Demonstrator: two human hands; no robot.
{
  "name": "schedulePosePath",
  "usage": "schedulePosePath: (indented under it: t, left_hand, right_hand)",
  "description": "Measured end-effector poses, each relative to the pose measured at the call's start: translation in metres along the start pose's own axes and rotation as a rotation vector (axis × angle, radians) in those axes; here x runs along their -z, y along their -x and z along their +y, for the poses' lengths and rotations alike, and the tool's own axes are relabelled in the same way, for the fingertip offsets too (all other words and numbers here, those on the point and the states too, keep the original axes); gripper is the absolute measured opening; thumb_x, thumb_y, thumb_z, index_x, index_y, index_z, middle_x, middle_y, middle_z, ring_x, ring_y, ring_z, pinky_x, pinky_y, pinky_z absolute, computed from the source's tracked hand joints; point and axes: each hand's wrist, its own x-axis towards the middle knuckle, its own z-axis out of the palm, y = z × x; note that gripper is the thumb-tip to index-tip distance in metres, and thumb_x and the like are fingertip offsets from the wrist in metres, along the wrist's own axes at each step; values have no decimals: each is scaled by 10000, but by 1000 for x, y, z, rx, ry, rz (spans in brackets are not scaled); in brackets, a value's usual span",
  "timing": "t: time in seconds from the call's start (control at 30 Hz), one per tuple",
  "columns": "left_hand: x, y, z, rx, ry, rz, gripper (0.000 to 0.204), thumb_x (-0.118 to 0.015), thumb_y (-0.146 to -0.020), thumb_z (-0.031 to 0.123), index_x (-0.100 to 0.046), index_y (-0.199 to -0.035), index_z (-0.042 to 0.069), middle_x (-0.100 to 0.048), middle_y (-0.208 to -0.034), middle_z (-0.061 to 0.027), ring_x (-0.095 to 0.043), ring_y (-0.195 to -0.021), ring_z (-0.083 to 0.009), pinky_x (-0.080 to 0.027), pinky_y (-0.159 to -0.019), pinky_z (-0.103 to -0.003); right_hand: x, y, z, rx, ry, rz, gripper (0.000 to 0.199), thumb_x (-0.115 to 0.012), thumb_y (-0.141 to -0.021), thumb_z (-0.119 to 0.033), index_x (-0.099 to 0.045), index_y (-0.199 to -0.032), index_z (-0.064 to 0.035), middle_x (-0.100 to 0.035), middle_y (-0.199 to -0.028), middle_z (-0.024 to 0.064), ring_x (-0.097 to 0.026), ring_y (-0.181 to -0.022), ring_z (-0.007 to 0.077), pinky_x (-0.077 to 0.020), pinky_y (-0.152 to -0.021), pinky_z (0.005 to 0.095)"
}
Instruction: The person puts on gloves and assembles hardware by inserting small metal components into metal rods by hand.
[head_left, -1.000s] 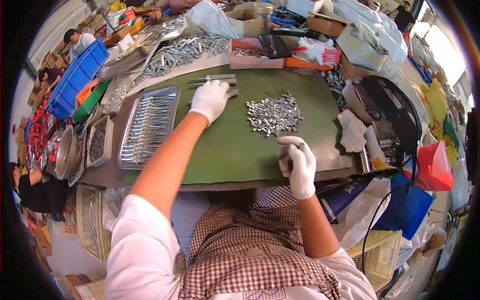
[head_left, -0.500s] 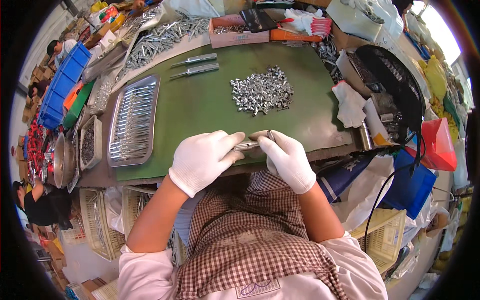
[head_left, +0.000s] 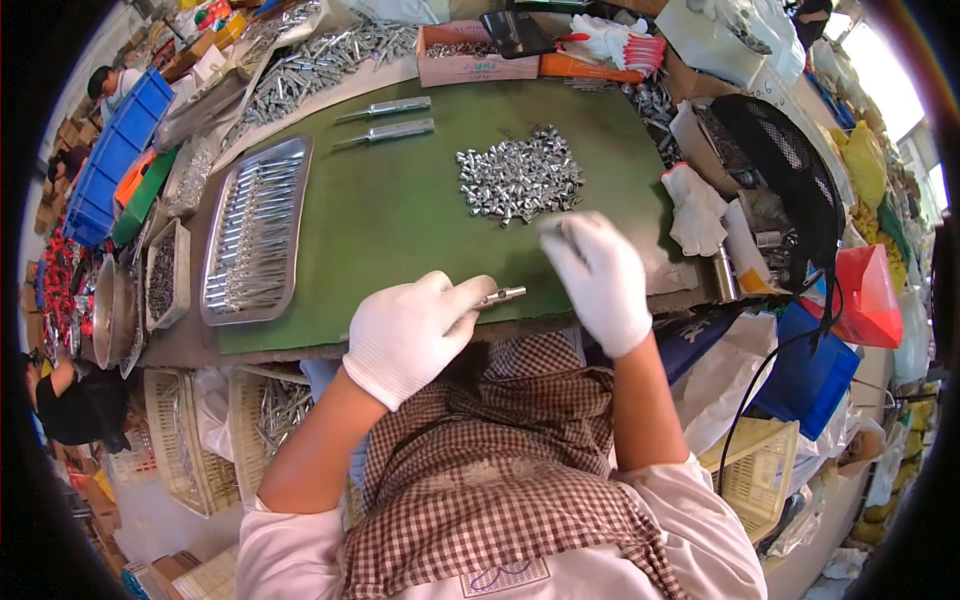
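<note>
My left hand, in a white knit glove, is closed round a slim metal rod-shaped part; its slotted end sticks out past my fingertips to the right. My right hand, gloved too, is apart from it and somewhat smeared by motion. Its thumb and fingers are pinched together; a small dark spot shows there, too blurred to name. Just beyond it lies a heap of small silvery metal pieces on the green mat. Two longer metal pieces with thin tips lie side by side farther left.
At the left stands a metal tray with rows of slender metal parts. A pink box of small pieces is at the back. To the right are a white glove, a black mesh cover and a metal cylinder.
My right hand has come away from the metal part and moved up and right toward the heap. My left hand still holds the part, with its right end now uncovered.
</note>
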Motion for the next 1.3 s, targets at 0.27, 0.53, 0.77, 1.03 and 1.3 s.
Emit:
schedulePosePath:
  t: [0.27, 0.53, 0.77, 1.03, 1.3]
  left_hand:
    - [-11, -3, 15, 105, -51, -60, 169, -641, -933, 294, -703, -1090, 280, -577, -817, -39, -649, -633, -253, -538, -569, -375]
    - [-14, -1, 10, 122, -34, -67, 193, -644, -928, 307, -709, -1108, 277, -596, -840, -45, -663, -669, -263, -549, -594, -388]
    - [-11, -3, 11, 122, -17, -64, 205, -653, -921, 303, -710, -1115, 272, -598, -841, -45, -666, -677, -254, -548, -600, -381]
    - [-14, -3, 12, 106, -22, -33, 170, -650, -922, 289, -707, -1081, 268, -569, -793, -48, -649, -622, -254, -536, -543, -383]
    - [-14, -2, 11, 127, -18, -51, 178, -652, -925, 294, -714, -1092, 283, -568, -792, -39, -635, -614, -251, -528, -546, -374]
  right_hand:
    - [-14, -82, 45, 173, 542, -127, 117, -638, -887, -164, -689, -953, -82, -655, -919, 129, -671, -846, 356, -540, -752, 466]
    - [3, -16, -3, 68, -68, -283, 147, -683, -853, -142, -695, -977, -63, -692, -868, 154, -685, -829, 357, -551, -762, 418]
    - [1, 15, -17, 100, -6, -259, 115, -730, -824, -146, -718, -921, -84, -671, -868, 112, -675, -811, 331, -547, -721, 404]
    - [-16, -37, 13, -14, 197, 8, 131, -736, -832, -198, -701, -896, -89, -641, -847, 125, -664, -812, 333, -527, -707, 424]
    - [-19, -23, 17, -136, 288, -121, 171, -746, -827, -231, -692, -937, -112, -638, -936, 115, -659, -831, 331, -531, -707, 423]
